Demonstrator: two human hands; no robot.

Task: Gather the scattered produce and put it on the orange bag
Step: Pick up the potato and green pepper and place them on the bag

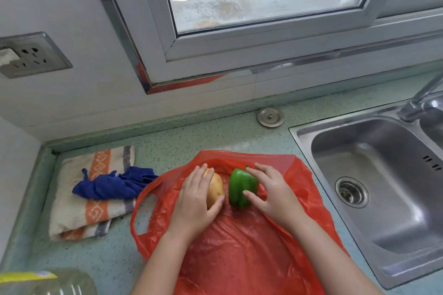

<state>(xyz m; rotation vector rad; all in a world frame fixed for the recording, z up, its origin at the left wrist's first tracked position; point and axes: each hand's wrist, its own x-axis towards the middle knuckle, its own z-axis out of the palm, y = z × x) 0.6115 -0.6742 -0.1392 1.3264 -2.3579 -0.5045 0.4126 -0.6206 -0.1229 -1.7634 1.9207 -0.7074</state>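
- Clear plastic bottle (60, 282) with a yellow label sits at the near left corner of the counter (167, 136).
- Orange bag (239, 258) lies spread flat on the counter, between a towel and the sink (302, 134).
- Left hand (194, 206) grips a potato (215, 189), fingers curled over its top and thumb against its near end.
- Right hand (273, 196) holds a green pepper (241, 187), fingers round its far side and thumb on its front.
- Potato and pepper rest on the far part of the bag, just beside each other, potato on the left.
- Striped towel (79, 211) lies folded left of the bag, with a crumpled blue cloth (112, 185) on it.
- Round metal plug (270, 116) lies by the back wall; a tap (422, 100) stands behind the sink.
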